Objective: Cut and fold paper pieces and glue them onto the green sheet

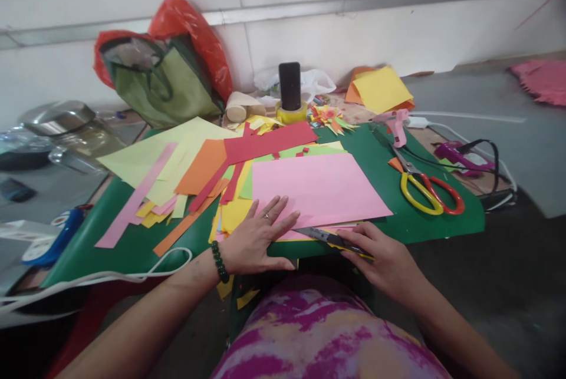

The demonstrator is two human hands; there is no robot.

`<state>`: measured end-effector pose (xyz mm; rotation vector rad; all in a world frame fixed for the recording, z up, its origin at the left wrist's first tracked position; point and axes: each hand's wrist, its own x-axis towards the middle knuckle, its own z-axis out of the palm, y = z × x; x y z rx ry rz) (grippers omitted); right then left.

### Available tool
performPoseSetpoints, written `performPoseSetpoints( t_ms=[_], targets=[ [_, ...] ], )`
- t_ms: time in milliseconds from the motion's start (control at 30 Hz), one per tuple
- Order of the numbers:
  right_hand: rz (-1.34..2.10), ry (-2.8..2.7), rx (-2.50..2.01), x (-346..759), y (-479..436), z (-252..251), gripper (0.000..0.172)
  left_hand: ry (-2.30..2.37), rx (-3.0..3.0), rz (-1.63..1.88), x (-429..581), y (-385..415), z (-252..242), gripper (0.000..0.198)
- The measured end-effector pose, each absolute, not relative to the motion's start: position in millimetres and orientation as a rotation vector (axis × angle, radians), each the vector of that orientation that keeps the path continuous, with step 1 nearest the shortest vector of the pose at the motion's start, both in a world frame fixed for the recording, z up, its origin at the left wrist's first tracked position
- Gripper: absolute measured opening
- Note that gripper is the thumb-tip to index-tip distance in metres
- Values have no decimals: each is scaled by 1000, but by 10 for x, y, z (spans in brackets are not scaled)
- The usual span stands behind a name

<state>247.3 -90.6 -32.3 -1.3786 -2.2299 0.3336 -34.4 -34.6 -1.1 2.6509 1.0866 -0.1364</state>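
A large pink sheet (318,184) lies over other coloured papers at the front of the green mat (460,226). My left hand (260,234) rests with spread fingers on the lower left corner of that sheet. It wears a ring and a dark green bead bracelet (220,261). In my right hand (380,255) is a utility knife (331,239), its blade pointing left along the sheet's front edge, near my left fingertips. Yellow and pink paper edges show beneath the knife.
Scissors (420,190) and a pink glue gun (395,125) lie right. Orange, red and pale yellow papers (128,161) spread left, beside a white cable (132,276). A phone (290,85) stands behind, with a green bag (172,84) back left.
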Motion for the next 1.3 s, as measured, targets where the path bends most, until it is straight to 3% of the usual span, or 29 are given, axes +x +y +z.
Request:
performPoseSetpoints(
  t_ms=[1000, 1167, 1300],
  targets=[
    [280, -2255, -1353, 2391, -949, -276, 26, 1102, 2620, -74, -607, -415, -66, 99],
    [200, -2210, -1442, 2490, -963, -292, 27, 1216, 2565, 51, -621, -425, -47, 72],
    [152, -2203, -1454, 2452, -955, -289, 28, 1214, 2596, -68, -610, -457, -62, 76]
  ],
)
